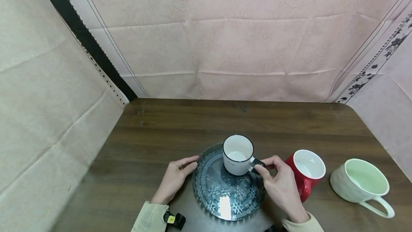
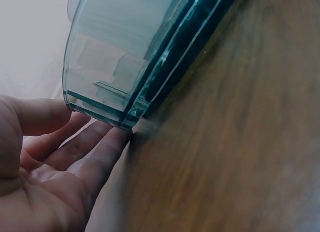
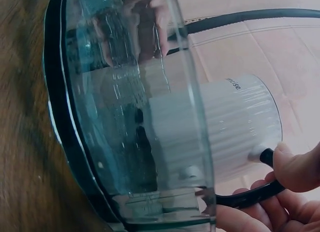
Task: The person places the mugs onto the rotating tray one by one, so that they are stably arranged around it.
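- The left hand (image 1: 173, 178) has its thumb and fingertips against the side of the glass bowl (image 1: 222, 196); the fingers look fairly straight, wrapped round nothing. Light, steady pressure here should be enough to stop the bowl sliding.
- The right hand (image 1: 281, 182) pinches the black handle (image 3: 245, 198) of the white mug (image 1: 237, 155) between thumb and fingers, a narrow hold. Firmness probably matters, since the mug's weight hangs to one side.
- The mug sits at the bowl's far half, its lower part seen through the glass in the right wrist view. I cannot tell whether its base touches the bowl's floor, so slow, level handling seems wise, without knocking the wall.
- The red mug (image 1: 308, 169) stands just beside the right hand; the knuckles are best held away from it.
- The pale green cup (image 1: 358, 180) stands beyond the red mug, well apart from the bowl.
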A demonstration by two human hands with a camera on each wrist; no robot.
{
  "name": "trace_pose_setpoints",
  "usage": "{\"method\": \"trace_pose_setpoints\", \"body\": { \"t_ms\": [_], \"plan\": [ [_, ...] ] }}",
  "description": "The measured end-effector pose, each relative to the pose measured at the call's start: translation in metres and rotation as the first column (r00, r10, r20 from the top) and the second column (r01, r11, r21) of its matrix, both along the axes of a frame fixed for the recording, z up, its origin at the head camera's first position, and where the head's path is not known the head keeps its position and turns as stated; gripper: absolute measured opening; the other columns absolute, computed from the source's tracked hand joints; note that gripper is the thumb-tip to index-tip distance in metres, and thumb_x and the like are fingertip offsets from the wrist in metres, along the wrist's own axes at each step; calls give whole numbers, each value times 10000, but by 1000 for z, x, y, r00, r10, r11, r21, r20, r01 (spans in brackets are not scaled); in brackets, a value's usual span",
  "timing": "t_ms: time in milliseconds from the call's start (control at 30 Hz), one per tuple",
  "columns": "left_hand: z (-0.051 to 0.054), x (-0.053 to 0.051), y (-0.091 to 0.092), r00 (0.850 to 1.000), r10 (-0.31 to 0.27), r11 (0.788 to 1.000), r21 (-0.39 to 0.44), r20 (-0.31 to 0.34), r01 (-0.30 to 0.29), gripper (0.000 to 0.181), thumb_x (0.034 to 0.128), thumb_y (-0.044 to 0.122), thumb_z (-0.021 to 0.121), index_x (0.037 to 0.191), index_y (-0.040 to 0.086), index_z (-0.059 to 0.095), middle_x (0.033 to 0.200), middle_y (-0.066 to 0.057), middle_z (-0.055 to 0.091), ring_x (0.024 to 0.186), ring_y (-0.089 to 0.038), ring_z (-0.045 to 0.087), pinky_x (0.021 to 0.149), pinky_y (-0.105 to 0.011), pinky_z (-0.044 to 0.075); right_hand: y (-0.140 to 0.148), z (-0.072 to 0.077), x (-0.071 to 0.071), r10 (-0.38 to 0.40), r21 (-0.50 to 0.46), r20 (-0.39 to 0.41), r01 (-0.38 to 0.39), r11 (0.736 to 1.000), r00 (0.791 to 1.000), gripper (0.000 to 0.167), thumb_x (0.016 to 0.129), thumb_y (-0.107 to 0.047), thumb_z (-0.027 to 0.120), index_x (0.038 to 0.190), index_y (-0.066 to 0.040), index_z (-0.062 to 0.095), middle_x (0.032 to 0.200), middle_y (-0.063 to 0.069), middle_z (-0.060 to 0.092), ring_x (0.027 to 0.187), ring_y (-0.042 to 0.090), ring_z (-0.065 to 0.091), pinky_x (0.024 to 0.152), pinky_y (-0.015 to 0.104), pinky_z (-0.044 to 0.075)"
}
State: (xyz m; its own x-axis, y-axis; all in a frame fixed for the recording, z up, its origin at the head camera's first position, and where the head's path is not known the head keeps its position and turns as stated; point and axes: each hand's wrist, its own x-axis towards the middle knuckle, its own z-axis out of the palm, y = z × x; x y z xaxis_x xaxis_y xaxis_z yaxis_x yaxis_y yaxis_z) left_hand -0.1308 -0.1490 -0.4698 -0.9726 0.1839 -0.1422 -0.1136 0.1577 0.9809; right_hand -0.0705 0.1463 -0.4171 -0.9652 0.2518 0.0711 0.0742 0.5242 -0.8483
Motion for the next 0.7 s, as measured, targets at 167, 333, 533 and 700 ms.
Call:
{"method": "trace_pose_setpoints", "body": {
  "t_ms": [167,333,533,700],
  "plan": [
    [-1,0,0,1000,-3,1000,3,3,3,296,938,234,660,1222,155,689,1269,-36,633,1205,-185,550,993,-384,451,0,-3,-1,-5,-19,6,5,1000,1000,180,851,-154,764,980,-84,660,928,83,684,711,226,527,515,276,463],
    [-2,0,-1,1000,-8,1000,9,8,8,309,934,253,664,1226,154,686,1271,-34,632,1212,-187,546,997,-385,447,-1,-7,-2,-2,-59,3,3,998,1000,175,856,-138,757,990,-79,663,935,87,689,750,233,544,525,274,469],
    [-1,0,-2,1000,-15,1000,16,12,14,319,931,265,666,1231,155,683,1273,-30,631,1223,-188,537,1002,-388,444,-3,-10,-3,-2,-69,-13,1,998,1000,179,857,-125,753,1007,-74,669,965,96,701,817,244,586,579,272,508],
    [0,0,-2,1000,-16,1000,14,12,16,319,934,258,663,1235,157,681,1278,-27,628,1226,-192,535,1005,-398,442,-4,-11,-3,-7,-78,-10,6,997,1000,188,856,-121,754,1017,-73,668,996,104,699,882,256,611,619,273,528]
  ]
}}
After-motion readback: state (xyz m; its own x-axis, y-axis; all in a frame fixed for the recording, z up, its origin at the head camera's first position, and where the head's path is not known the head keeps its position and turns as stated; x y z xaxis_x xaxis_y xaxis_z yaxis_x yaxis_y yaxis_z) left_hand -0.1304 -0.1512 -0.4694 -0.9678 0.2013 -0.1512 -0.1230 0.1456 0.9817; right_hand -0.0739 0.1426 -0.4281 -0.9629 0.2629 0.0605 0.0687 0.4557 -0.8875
